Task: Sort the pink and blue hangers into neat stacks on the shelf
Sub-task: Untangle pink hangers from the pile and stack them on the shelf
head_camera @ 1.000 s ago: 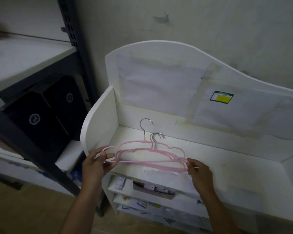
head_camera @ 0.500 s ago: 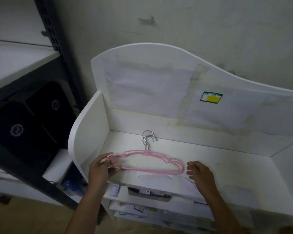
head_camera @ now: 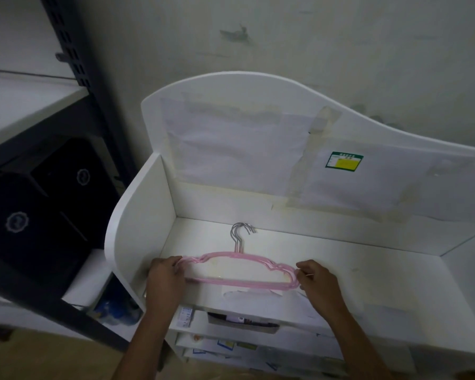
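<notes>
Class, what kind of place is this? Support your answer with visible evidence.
Probably a storeroom: a dark perforated metal rack holding black cases, a white shelf unit with stacked pink hangers, and a stained wall.

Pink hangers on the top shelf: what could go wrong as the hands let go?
The pink hangers lie near the shelf's front edge; a nudge from the left hand or right hand could tip them off. Their metal hooks sit bunched and may tangle.

Three pink hangers (head_camera: 239,272) (stacked)
</notes>
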### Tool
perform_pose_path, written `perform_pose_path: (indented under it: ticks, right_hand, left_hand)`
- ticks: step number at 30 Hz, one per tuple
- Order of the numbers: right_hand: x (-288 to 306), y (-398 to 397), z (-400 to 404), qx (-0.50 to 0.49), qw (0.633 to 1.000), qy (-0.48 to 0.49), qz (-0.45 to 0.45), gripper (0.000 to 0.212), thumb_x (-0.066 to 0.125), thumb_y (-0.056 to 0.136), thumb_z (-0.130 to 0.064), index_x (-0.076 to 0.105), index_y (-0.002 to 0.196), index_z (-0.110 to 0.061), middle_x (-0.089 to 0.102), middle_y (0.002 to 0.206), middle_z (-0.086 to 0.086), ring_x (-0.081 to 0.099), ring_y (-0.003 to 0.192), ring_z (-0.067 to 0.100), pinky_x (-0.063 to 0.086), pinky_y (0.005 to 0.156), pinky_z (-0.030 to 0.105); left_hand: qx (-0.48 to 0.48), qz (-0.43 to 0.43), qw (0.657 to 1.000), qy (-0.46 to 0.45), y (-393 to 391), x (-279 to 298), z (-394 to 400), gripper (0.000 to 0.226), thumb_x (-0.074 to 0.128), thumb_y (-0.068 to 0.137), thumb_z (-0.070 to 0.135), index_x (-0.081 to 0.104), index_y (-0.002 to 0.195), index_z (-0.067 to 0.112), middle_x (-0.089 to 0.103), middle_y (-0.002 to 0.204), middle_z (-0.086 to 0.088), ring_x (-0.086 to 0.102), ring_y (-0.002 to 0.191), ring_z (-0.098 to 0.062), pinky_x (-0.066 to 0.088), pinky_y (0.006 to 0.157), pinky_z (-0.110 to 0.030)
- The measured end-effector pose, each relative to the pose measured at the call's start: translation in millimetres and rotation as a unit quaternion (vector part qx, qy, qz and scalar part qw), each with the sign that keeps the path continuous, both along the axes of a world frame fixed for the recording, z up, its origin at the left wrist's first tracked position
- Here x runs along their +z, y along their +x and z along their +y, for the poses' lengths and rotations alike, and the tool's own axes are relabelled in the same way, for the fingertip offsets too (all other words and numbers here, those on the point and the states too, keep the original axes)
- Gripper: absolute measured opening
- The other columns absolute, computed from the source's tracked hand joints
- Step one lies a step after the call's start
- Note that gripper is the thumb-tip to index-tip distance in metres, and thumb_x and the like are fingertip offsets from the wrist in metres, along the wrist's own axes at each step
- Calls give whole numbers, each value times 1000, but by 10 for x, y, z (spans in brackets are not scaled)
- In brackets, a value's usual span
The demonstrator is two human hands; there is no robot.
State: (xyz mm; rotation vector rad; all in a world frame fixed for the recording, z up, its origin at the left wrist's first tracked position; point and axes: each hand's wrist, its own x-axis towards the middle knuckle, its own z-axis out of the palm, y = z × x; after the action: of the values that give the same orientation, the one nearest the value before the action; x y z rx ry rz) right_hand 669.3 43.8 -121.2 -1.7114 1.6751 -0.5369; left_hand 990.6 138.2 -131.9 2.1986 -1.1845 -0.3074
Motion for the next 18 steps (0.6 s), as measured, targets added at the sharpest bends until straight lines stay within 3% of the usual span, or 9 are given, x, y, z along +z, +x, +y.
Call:
perform_pose_path:
  ticks: [3, 6, 9, 12, 18]
  right_hand:
    - [17, 60, -28, 21, 999, -12, 33, 17, 66, 90, -19, 67, 107, -16, 64, 93, -8, 62, 82, 7, 45, 72, 14]
    - [7, 112, -63, 25, 996, -29, 75, 13, 70, 86, -19, 69, 99, -17, 66, 89, -6, 61, 75, 4, 46, 68, 14]
    - [-1, 195, -71, 40, 989, -47, 133, 5, 70, 86, -16, 69, 90, -17, 61, 82, -6, 55, 67, 1, 39, 59, 9]
    - [-23, 266, -73, 49, 980, -72, 181, 4, 71, 84, -16, 67, 84, -17, 60, 80, -5, 57, 69, 8, 41, 61, 15]
    - [1, 312, -116, 56, 979, -57, 188, 17, 68, 81, -1, 69, 86, -18, 63, 82, -4, 57, 72, 11, 40, 59, 15]
  left_hand:
    - [-4, -11, 1000, 14, 29, -63, -31, 19, 58, 91, 4, 74, 101, 6, 65, 93, -16, 63, 76, -26, 53, 77, -35]
    - [-1, 3, 1000, 25, 55, -87, -74, 22, 61, 90, 8, 72, 109, 10, 63, 102, -13, 64, 80, -23, 56, 76, -35]
    - [-3, -13, 999, 46, 83, -61, -112, 17, 65, 87, 10, 74, 102, 13, 64, 98, -8, 64, 76, -19, 57, 70, -33]
    - [7, -26, 997, 73, 124, -43, -164, 17, 67, 86, 11, 73, 100, 16, 68, 95, -4, 65, 74, -16, 56, 67, -29]
    - [11, -14, 995, 96, 149, -60, -223, 29, 59, 85, -2, 71, 102, 19, 68, 100, -1, 65, 79, -15, 53, 67, -26]
